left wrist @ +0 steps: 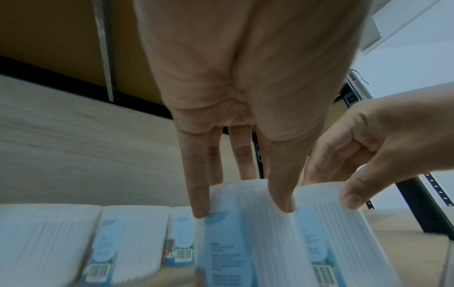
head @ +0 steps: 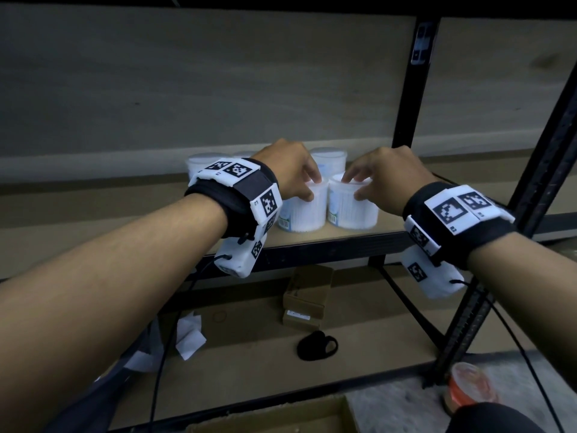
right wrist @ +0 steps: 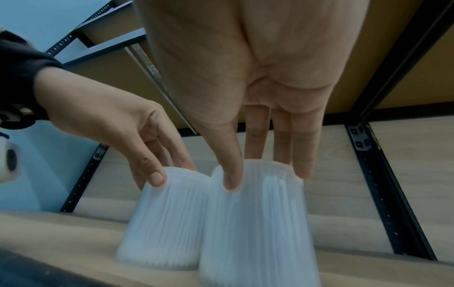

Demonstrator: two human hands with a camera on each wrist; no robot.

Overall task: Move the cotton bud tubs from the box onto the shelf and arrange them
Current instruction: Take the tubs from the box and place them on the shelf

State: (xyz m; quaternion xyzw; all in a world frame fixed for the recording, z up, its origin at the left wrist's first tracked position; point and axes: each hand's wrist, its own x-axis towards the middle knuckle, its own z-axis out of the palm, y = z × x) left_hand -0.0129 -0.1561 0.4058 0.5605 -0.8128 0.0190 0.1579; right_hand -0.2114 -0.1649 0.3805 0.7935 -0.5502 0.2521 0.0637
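Two cotton bud tubs stand upright side by side, touching or very nearly so, at the front edge of the shelf (head: 312,237), and each hand grasps one from above. The left hand (head: 288,165) has thumb and fingers curled round the rim of the left tub (head: 304,207); in the left wrist view its fingertips (left wrist: 200,209) press on the tub's upper wall. The right hand (head: 385,173) grips the rim of the right tub (head: 354,204) the same way, thumb on the near side and fingers over the far side of the lid, as the right wrist view shows. Both tubs rest on the shelf board. Behind the left tub, toward the back of the shelf, more tubs stand in a row: one (head: 329,160) shows between the two hands, another (head: 199,164) shows to the left of the left wrist, and a third is only partly visible between them. Below the shelf, on the lower board, lie a small brown carton (head: 307,289), crumpled white paper (head: 189,335) and a black fabric item (head: 317,345). Nearest the camera, below that board, the edge of a cardboard box (head: 274,417) shows.
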